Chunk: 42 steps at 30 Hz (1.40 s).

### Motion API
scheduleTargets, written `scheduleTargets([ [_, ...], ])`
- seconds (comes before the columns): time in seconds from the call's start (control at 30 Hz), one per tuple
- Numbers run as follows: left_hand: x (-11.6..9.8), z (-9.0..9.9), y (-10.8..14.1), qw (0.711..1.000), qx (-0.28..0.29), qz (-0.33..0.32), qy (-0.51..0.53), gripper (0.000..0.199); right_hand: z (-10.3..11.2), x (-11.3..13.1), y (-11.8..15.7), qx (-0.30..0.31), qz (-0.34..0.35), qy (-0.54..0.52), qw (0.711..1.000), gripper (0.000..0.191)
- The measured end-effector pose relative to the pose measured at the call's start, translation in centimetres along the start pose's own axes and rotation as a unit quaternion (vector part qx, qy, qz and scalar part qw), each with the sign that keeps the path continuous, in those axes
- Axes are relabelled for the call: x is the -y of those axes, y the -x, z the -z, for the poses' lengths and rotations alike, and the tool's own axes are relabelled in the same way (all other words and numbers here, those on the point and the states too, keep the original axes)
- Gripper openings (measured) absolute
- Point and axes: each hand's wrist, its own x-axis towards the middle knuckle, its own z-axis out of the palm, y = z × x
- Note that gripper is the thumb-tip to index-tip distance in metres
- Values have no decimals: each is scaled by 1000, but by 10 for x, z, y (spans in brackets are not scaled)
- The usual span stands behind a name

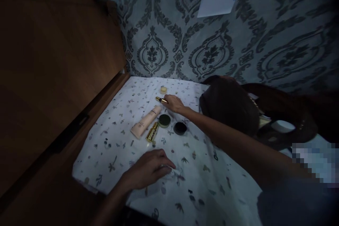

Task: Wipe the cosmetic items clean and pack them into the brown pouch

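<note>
My right hand (174,103) reaches across to the far part of the white patterned cloth (201,155), its fingers closed on a slim gold and dark cosmetic tube (161,100). Just beyond it stands a small pale yellow jar (163,90). Closer in lie a peach squeeze tube (145,122), a gold bottle (152,132), a round green-lidded jar (164,120) and a round black container (180,128). My left hand (149,169) rests near the front, fingers pinched around a crumpled white wipe (173,171); whether this is a fold of the cloth is hard to tell.
A dark brown bag (229,104) sits on the right, with an open bag (286,137) holding a white round item beside it. A wooden panel (58,63) borders the left. Behind is a patterned wall (182,42) with a white plate (218,1) on it.
</note>
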Motion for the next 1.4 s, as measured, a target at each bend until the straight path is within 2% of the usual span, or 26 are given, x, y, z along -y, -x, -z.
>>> scheduleTargets([
  [0.23,-1,1,1,1000,9,-1,-1,29,-2,-5,24,-11,-19,-13,1000,27],
  [0.33,-1,1,1,1000,6,2,6,28,-2,-2,34,-39,-12,-26,999,29],
  [0.5,0,0,0,1000,-3,-4,17,28,-3,6,63,-96,40,-60,993,34],
  [0.57,0,0,0,1000,-2,-7,23,29,-7,7,76,-91,82,-89,988,36],
  [0.67,1,0,0,999,-3,-9,32,29,-18,5,87,-68,133,-133,980,48],
  [0.77,3,-2,-1,999,0,-3,39,26,-27,4,88,-64,123,-155,978,50],
  [0.87,5,-4,-2,999,-2,0,44,26,-28,6,91,-94,114,-189,971,46],
  [0.97,5,-3,0,998,-10,-5,66,23,-22,9,111,-144,118,-251,950,52],
  [1.07,7,1,2,991,-57,-15,123,22,-20,10,150,-173,112,-313,927,48],
  [1.17,12,5,2,973,-160,7,163,26,-31,6,192,-179,89,-338,920,41],
  [1.27,13,2,-3,957,-257,24,134,27,-49,1,221,-174,74,-333,924,42],
  [1.33,7,-6,-9,960,-270,-3,80,24,-59,-2,232,-172,78,-330,925,43],
  [1.4,-2,-17,-17,969,-242,-57,7,21,-67,-3,237,-178,92,-330,923,46],
])
